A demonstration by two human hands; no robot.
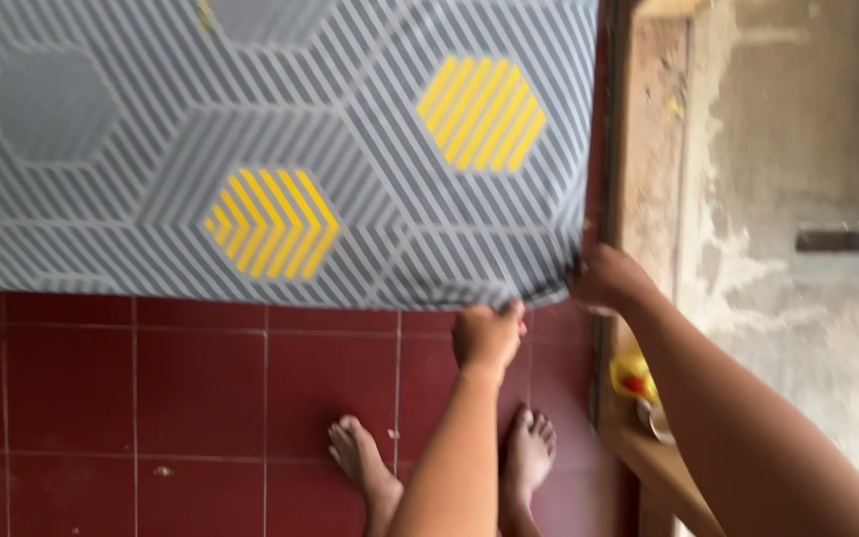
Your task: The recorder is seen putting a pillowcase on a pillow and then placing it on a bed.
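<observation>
The left hand (pixel 487 336) and right hand (pixel 608 278) are being clamped on the sheet's (pixel 280 149) corner at the mattress edge.

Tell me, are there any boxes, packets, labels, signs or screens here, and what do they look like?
None that can be told for sure.
Small yellow thing with a red spot: on the wooden ledge at the right, below the right hand; too blurred to say if it is a packet.
Grey sheet with yellow striped hexagons: gripped at its corner by both hands, left hand underneath; pattern only, no label.
</observation>
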